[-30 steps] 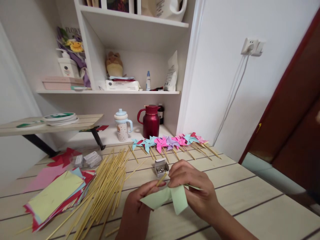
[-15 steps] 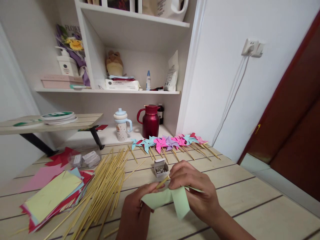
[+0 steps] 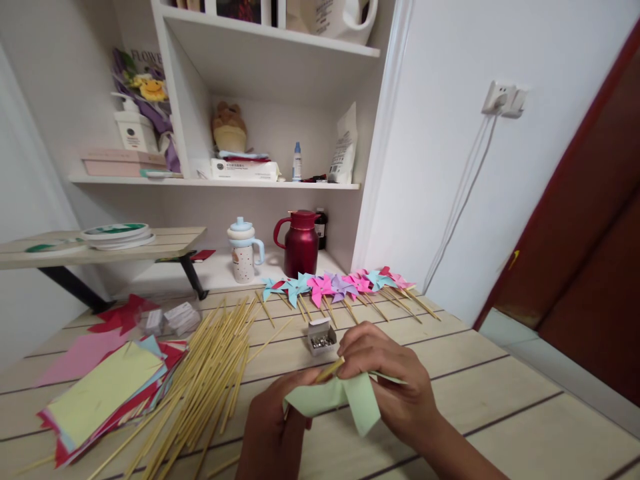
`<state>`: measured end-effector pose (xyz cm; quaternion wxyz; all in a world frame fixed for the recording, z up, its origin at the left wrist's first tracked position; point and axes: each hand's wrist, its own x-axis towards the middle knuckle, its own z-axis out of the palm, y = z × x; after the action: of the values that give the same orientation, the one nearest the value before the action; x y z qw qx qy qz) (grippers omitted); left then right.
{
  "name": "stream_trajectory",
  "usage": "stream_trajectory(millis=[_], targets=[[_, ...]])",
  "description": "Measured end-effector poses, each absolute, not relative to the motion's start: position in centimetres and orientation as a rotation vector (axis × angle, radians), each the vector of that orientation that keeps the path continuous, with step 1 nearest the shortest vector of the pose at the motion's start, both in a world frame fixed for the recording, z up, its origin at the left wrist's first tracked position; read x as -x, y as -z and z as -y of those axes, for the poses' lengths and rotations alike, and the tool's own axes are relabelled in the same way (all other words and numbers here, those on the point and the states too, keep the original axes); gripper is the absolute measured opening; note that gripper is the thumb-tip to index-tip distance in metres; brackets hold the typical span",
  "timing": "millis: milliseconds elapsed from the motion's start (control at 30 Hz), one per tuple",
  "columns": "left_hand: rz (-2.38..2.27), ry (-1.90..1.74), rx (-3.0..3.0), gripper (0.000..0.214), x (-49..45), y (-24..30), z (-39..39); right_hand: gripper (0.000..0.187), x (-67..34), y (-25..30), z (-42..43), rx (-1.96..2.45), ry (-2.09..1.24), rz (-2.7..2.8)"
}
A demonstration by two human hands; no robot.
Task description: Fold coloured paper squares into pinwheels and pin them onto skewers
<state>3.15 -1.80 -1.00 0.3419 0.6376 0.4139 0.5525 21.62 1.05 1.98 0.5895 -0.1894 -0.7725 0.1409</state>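
Between my hands is a light green paper pinwheel (image 3: 363, 403), its blades folded and hanging down. My right hand (image 3: 393, 380) is closed on it, with the fingers pressed at its middle. My left hand (image 3: 280, 407) is closed around a thin wooden stick (image 3: 330, 371), whose tip sticks up against the paper near my right fingertips. Where the stick meets the pinwheel is partly hidden by my fingers. Just beyond my hands stands a small opened box (image 3: 321, 339) of shiny metal pins.
Finished pinwheels (image 3: 343, 287) in pink, blue and purple lie in a row at the back. Many loose sticks (image 3: 210, 373) and stacked coloured paper (image 3: 107, 393) lie on the left. A red jug (image 3: 303, 245) and a cup (image 3: 243, 257) stand behind.
The stick's tip has tilted slightly lower and to the right, close to my right fingertips. Both hands keep hold, and the pinwheel has barely shifted.
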Motion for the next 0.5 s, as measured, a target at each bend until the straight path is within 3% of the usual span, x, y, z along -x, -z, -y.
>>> stream_trajectory(millis=[500], targets=[[-1.102,-1.364,-1.732,0.03,-2.83,1.07,1.73,0.016,-21.37,-2.32,-1.08,0.435,-0.313,1.777]])
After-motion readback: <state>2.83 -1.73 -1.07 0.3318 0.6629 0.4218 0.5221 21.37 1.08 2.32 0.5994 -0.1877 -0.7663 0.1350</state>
